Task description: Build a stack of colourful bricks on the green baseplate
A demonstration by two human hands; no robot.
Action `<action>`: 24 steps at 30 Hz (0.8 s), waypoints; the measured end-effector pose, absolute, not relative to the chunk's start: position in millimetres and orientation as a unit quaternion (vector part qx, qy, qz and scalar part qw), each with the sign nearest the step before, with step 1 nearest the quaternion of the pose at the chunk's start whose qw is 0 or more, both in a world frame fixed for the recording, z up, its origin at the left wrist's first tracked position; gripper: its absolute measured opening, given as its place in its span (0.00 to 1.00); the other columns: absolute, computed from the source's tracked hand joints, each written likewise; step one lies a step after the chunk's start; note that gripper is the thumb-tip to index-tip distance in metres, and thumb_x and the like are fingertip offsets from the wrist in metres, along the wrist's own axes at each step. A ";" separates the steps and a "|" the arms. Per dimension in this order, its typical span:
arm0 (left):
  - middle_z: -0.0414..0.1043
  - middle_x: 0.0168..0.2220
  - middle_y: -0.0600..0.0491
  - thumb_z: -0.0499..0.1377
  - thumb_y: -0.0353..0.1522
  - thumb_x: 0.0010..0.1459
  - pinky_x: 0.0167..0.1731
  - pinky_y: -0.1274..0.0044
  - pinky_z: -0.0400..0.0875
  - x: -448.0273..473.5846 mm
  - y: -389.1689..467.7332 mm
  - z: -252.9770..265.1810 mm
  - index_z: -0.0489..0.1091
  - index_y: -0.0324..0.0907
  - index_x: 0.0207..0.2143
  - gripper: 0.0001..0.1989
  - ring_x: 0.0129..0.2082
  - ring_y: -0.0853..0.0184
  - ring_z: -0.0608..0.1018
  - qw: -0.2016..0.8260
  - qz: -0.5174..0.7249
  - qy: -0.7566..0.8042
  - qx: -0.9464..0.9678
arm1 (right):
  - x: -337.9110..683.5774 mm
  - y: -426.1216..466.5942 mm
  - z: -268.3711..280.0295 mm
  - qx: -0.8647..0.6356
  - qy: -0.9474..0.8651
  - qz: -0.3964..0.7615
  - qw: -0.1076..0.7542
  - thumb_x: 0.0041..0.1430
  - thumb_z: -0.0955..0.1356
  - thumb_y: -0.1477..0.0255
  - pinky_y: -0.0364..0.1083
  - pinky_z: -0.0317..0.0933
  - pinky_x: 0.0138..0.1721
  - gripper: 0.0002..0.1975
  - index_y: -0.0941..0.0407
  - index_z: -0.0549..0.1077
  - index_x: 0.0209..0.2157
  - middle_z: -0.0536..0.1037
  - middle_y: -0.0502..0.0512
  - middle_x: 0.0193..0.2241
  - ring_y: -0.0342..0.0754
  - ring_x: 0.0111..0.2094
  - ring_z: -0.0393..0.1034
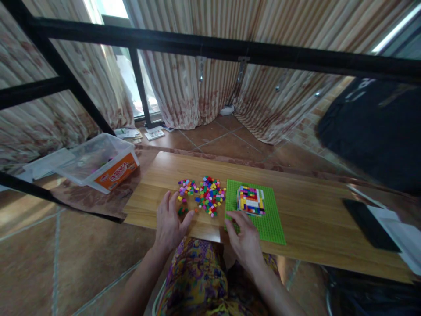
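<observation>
On the left of the work area, my left hand rests with its fingers spread beside a few loose small bricks at the table's near side; nothing shows in it. My right hand is over the lower left part of a green baseplate, thumb and forefinger apart, with no brick visible between them. A multicoloured block of stacked bricks stands on the baseplate just beyond that hand. Between the hands lies a large pile of loose coloured bricks, with a smaller pile to its left.
The wooden table carries a dark flat object and white sheets at its right end. A clear plastic box with an orange label sits left of the table. A black metal bar crosses ahead, before striped curtains.
</observation>
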State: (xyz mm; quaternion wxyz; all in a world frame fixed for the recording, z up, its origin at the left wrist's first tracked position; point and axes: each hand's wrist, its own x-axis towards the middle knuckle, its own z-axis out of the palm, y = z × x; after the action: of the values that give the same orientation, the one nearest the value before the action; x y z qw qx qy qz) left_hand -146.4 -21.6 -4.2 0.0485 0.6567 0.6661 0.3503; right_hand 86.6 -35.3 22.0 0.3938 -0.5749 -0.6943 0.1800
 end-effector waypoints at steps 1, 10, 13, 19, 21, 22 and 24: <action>0.56 0.62 0.32 0.58 0.45 0.59 0.59 0.54 0.60 -142.2 -15.6 -6.1 0.57 0.36 0.61 0.34 0.63 0.46 0.61 0.041 0.337 0.670 0.660 | 77.7 -34.6 18.8 -0.574 -0.704 0.180 0.377 0.63 0.64 0.68 0.53 0.66 0.47 0.12 0.53 0.76 0.44 0.78 0.58 0.42 0.53 0.44 0.72; 0.57 0.62 0.30 0.51 0.41 0.64 0.58 0.51 0.58 -99.3 26.0 -7.2 0.57 0.35 0.62 0.28 0.64 0.46 0.61 0.041 0.353 0.702 0.617 | 48.6 -17.2 6.9 -0.600 -0.726 0.148 0.300 0.60 0.64 0.73 0.55 0.65 0.49 0.16 0.54 0.73 0.50 0.77 0.59 0.46 0.56 0.49 0.69; 0.62 0.60 0.32 0.50 0.40 0.65 0.58 0.53 0.59 -96.0 29.2 -4.0 0.59 0.34 0.60 0.26 0.62 0.48 0.64 0.050 0.362 0.689 0.626 | 46.1 -14.3 4.2 -0.602 -0.723 0.145 0.308 0.60 0.64 0.74 0.55 0.64 0.49 0.16 0.54 0.73 0.50 0.77 0.60 0.46 0.56 0.49 0.69; 0.69 0.55 0.40 0.50 0.37 0.65 0.57 0.61 0.63 -99.7 27.7 -3.0 0.62 0.38 0.58 0.21 0.58 0.54 0.69 0.081 0.377 0.633 0.671 | 45.6 -10.8 -0.5 -0.599 -0.713 0.147 0.333 0.61 0.63 0.72 0.54 0.64 0.50 0.16 0.53 0.73 0.50 0.77 0.59 0.45 0.55 0.49 0.69; 0.70 0.54 0.41 0.51 0.37 0.65 0.56 0.61 0.63 -100.8 27.6 -3.0 0.63 0.38 0.57 0.21 0.57 0.55 0.70 0.085 0.379 0.632 0.671 | 46.5 -9.9 -0.3 -0.597 -0.710 0.157 0.340 0.61 0.64 0.72 0.53 0.64 0.49 0.15 0.52 0.73 0.49 0.77 0.58 0.45 0.54 0.48 0.69; 0.71 0.53 0.41 0.51 0.37 0.65 0.56 0.62 0.64 -101.3 27.7 -2.8 0.64 0.38 0.57 0.20 0.56 0.56 0.70 0.088 0.380 0.633 0.669 | 47.0 -9.4 0.0 -0.596 -0.708 0.163 0.343 0.61 0.64 0.71 0.53 0.64 0.48 0.15 0.52 0.73 0.49 0.77 0.57 0.45 0.53 0.47 0.70; 0.72 0.51 0.42 0.51 0.37 0.65 0.55 0.62 0.64 -102.1 27.7 -2.1 0.65 0.38 0.55 0.19 0.54 0.57 0.71 0.094 0.384 0.635 0.663 | 47.7 -8.3 0.4 -0.595 -0.702 0.177 0.349 0.61 0.64 0.71 0.52 0.65 0.47 0.14 0.52 0.73 0.48 0.76 0.57 0.44 0.53 0.46 0.70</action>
State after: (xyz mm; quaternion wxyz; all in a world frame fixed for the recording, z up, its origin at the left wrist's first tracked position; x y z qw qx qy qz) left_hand -102.1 27.7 -2.1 0.0938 0.6633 0.6352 0.3845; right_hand 47.7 -8.3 0.4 0.3494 -0.5949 -0.7019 0.1767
